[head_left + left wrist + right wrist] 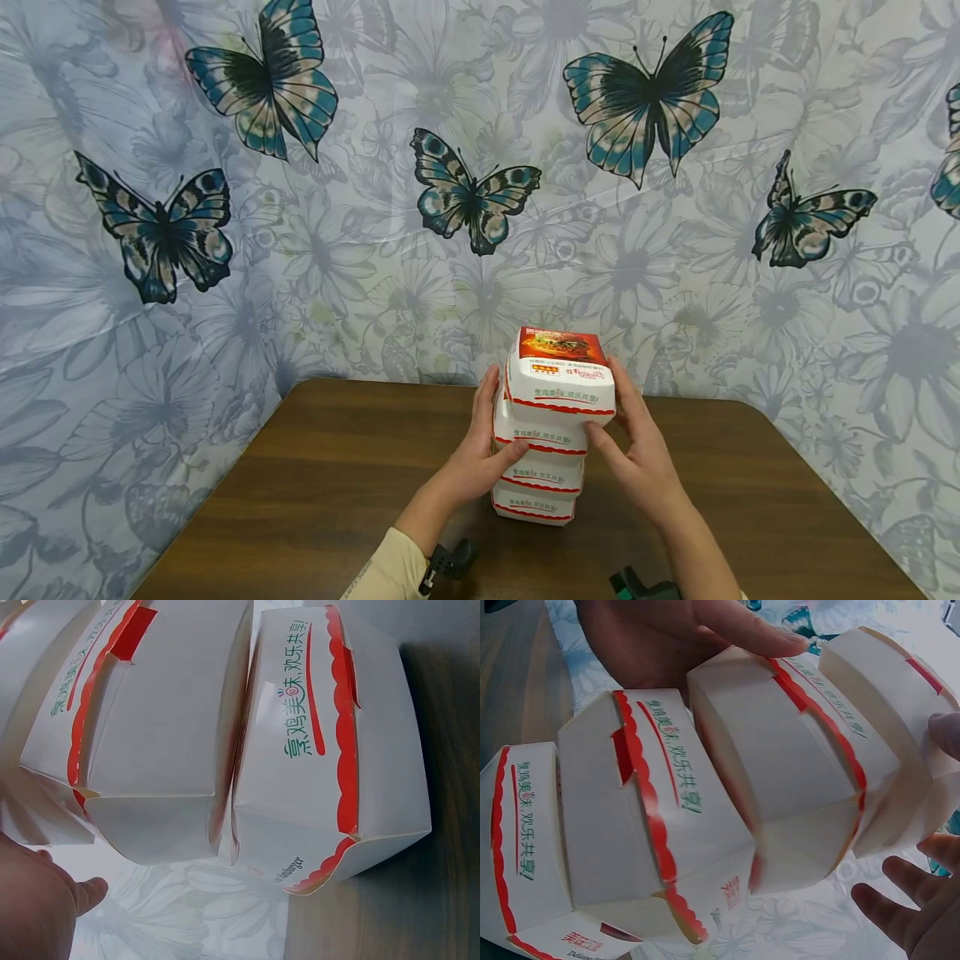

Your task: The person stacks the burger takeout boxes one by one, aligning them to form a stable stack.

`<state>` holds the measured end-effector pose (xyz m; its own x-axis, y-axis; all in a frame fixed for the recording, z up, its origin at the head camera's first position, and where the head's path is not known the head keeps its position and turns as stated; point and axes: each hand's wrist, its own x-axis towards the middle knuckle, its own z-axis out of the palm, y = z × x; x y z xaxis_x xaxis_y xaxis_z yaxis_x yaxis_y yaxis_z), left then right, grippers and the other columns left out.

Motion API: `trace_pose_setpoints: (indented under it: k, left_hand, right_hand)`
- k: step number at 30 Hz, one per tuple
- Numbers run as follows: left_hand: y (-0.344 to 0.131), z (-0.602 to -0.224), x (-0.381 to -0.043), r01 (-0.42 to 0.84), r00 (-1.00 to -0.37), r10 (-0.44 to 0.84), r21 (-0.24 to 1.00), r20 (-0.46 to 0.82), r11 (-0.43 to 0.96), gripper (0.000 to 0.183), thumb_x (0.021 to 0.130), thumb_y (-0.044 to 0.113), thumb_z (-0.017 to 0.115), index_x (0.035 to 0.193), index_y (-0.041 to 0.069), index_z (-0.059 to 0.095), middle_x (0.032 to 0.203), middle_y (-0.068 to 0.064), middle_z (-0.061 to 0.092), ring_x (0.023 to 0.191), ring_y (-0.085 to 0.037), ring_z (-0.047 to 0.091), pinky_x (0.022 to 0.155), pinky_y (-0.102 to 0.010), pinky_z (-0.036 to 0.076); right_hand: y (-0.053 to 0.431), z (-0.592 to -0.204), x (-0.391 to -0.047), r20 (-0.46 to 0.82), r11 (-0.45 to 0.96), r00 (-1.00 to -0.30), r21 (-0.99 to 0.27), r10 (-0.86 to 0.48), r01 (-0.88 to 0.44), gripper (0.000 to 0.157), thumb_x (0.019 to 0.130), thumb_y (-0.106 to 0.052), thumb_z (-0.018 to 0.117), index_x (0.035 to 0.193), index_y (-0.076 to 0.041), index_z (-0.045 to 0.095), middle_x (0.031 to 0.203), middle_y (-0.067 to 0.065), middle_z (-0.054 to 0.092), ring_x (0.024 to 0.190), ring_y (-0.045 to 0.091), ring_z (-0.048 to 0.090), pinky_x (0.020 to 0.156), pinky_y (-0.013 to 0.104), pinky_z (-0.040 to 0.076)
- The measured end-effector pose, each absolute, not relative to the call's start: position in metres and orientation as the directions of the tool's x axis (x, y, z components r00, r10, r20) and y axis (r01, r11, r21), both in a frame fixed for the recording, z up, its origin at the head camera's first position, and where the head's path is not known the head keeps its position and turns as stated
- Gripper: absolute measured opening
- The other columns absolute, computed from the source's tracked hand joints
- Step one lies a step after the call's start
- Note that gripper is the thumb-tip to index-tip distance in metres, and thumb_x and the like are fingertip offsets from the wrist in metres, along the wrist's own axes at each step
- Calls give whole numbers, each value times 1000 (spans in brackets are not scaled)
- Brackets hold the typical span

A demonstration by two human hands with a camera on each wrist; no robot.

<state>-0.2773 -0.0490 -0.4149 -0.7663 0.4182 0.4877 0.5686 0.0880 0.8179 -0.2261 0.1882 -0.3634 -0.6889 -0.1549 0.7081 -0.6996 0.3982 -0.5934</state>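
Several white burger boxes with red scalloped bands stand in a stack before me. Its top box [562, 379] has a burger picture on the lid and sits shifted to the right, tilted. Along the stack's left side lies my left hand [476, 462], fingers extended upward and thumb across the front of the second box [546, 433]. On the other side, my right hand [647, 467] touches the top box, its thumb near the lower front corner. Its fingers [904, 911] look spread in the right wrist view. The bottom box [531, 505] rests on the table.
The brown wooden table [337, 467] reaches back to a wall hanging [480, 308] printed with flowers and butterflies. A black wrist device [452, 560] is on the left forearm, and another dark device [643, 586] shows by the right one.
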Motion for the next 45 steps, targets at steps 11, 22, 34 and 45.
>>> trace_pose_setpoints:
  k: [11, 22, 34, 45]
  left_hand:
    - [-49, -414, -279, 610, -720, 434, 792, 542, 22, 96, 97, 40, 64, 158, 39, -10, 163, 8, 1, 149, -22, 15, 114, -59, 29]
    - [-49, -415, -280, 591, -707, 454, 806, 542, -41, 96, 97, 39, 63, 157, 40, -12, 159, 7, 11, 142, -21, 31, 111, -45, 40]
    - [-52, -417, -280, 558, -715, 461, 826, 525, -76, 98, 97, 37, 64, 155, 42, -16, 153, 1, 33, 137, -19, 43, 108, -37, 44]
    - [-52, -415, -280, 545, -712, 465, 831, 527, -108, 103, 95, 37, 67, 155, 42, -16, 151, 0, 38, 134, -18, 48, 107, -37, 45]
  right_hand:
    - [179, -367, -227, 687, 415, -688, -570, -233, -709, 93, 92, 2, 65, 162, -23, 9, 166, 3, 21, 143, -3, 28, 104, 6, 32]
    - [179, -372, -229, 681, 446, -706, -579, -196, -683, 99, 88, 0, 71, 162, -26, 10, 164, 2, 27, 139, -7, 35, 101, 11, 33]
    - [179, -374, -230, 654, 466, -735, -601, -181, -649, 102, 87, -4, 74, 161, -30, 10, 160, 2, 33, 136, -3, 36, 102, 32, 44]
    - [180, -375, -232, 654, 462, -731, -596, -195, -656, 107, 82, -5, 79, 161, -28, 10, 160, 4, 33, 138, -4, 34, 100, 36, 44]
